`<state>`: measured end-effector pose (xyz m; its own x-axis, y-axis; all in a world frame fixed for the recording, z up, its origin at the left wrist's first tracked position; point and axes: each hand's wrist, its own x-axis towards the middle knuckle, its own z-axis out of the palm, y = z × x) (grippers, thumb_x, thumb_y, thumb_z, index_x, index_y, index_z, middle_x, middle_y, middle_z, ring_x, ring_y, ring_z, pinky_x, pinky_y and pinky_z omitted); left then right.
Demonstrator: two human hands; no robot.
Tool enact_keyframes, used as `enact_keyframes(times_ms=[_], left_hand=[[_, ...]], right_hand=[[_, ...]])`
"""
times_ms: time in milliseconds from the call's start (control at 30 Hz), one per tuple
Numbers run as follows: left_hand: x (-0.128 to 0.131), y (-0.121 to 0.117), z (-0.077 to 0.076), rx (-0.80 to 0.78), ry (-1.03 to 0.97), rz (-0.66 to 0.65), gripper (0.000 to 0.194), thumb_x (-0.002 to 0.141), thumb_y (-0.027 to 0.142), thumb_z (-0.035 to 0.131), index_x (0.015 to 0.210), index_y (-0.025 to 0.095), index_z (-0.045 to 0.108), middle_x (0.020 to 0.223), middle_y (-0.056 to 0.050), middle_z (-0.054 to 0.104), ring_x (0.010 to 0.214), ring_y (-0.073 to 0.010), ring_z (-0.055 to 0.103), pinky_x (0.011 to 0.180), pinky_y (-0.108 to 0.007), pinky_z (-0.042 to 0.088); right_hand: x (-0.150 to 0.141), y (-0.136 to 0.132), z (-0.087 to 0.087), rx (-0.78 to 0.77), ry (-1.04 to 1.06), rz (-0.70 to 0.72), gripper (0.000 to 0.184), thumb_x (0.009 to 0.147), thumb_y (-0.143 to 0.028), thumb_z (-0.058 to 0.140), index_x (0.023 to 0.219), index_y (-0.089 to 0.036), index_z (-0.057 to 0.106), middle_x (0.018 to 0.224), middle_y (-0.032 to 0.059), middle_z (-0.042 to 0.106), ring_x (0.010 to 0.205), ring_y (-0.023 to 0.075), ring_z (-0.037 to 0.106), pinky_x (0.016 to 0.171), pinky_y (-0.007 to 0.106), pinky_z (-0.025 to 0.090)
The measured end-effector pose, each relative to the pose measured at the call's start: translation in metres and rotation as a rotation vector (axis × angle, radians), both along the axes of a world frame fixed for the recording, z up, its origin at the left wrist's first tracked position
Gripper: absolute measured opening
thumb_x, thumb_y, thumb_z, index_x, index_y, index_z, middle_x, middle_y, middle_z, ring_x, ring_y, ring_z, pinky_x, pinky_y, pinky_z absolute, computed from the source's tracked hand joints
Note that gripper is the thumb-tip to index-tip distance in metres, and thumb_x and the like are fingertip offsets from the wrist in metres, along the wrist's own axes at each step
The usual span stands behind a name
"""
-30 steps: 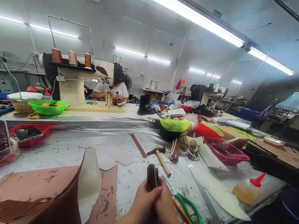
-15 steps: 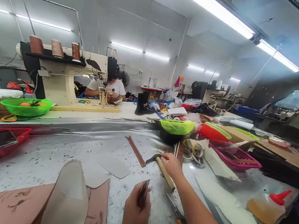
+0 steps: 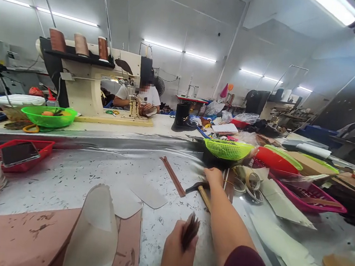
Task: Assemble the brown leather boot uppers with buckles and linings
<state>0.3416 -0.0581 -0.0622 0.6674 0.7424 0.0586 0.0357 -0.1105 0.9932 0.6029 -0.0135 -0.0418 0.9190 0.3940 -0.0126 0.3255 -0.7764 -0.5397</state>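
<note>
My left hand is closed round a small stack of dark brown leather pieces, held upright near the front edge of the grey table. My right arm stretches forward across the table. My right hand rests past the head of a wooden-handled hammer, right beside a bundle of thin brown strips. Its fingers point away from me and are hidden, so I cannot make out whether it grips anything.
A green mesh basket, tape rolls and a pink basket lie beyond my right hand. A brown zipper strip, pale cut pieces and a pink sheet lie left. A person sits at a sewing machine opposite.
My right hand let go of the leather stack and reached forward, first to the hammer handle, now past its head to the brown strips. My left hand keeps the stack.
</note>
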Motion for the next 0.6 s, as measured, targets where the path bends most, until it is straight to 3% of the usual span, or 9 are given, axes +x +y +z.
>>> enact_keyframes(times_ms=[133,267,367,500,600], left_hand=[[0.001,0.003,-0.002,-0.042,0.039,-0.041,0.011,0.073,0.029,0.054,0.072,0.019,0.049,0.063,0.002,0.052,0.06,-0.0151,0.046,0.058,-0.025,0.036],[0.002,0.006,0.0,-0.172,-0.035,-0.025,0.021,0.069,0.038,0.059,0.07,0.019,0.05,0.057,0.004,0.047,0.056,-0.0134,0.042,0.055,-0.024,0.034],[0.003,0.008,0.002,-0.307,-0.059,-0.062,0.03,0.063,0.045,0.063,0.068,0.018,0.05,0.049,0.007,0.038,0.045,-0.0097,0.035,0.046,-0.023,0.031],[0.002,0.008,0.007,-0.373,-0.062,-0.146,0.037,0.062,0.051,0.061,0.068,0.018,0.046,0.04,0.01,0.032,0.034,-0.007,0.03,0.039,-0.021,0.028],[-0.002,0.005,0.014,-0.388,-0.065,-0.257,0.042,0.059,0.049,0.065,0.082,0.017,0.049,0.037,0.012,0.035,0.031,-0.008,0.034,0.036,-0.021,0.03]], right_hand=[[0.003,-0.03,0.015,0.55,0.271,-0.108,0.031,0.088,-0.031,0.053,0.116,-0.016,0.052,0.116,0.0073,0.056,0.096,0.0203,0.058,0.079,0.04,0.05],[-0.02,-0.059,0.024,0.91,0.492,-0.115,0.031,0.088,-0.031,0.053,0.115,-0.017,0.052,0.115,0.0073,0.056,0.095,0.0197,0.059,0.078,0.04,0.05],[-0.051,-0.08,0.019,1.052,0.655,-0.072,0.028,0.089,-0.032,0.052,0.112,-0.016,0.054,0.108,0.0062,0.058,0.088,0.0173,0.06,0.073,0.036,0.052],[-0.097,-0.106,0.016,1.128,0.798,0.047,0.019,0.083,-0.024,0.058,0.1,-0.017,0.056,0.093,0.0028,0.063,0.058,0.0082,0.057,0.054,0.023,0.049],[-0.133,-0.121,0.019,1.149,0.822,0.174,0.038,0.067,-0.02,0.07,0.102,-0.025,0.058,0.109,0.0027,0.062,0.054,0.0067,0.056,0.046,0.02,0.045]])
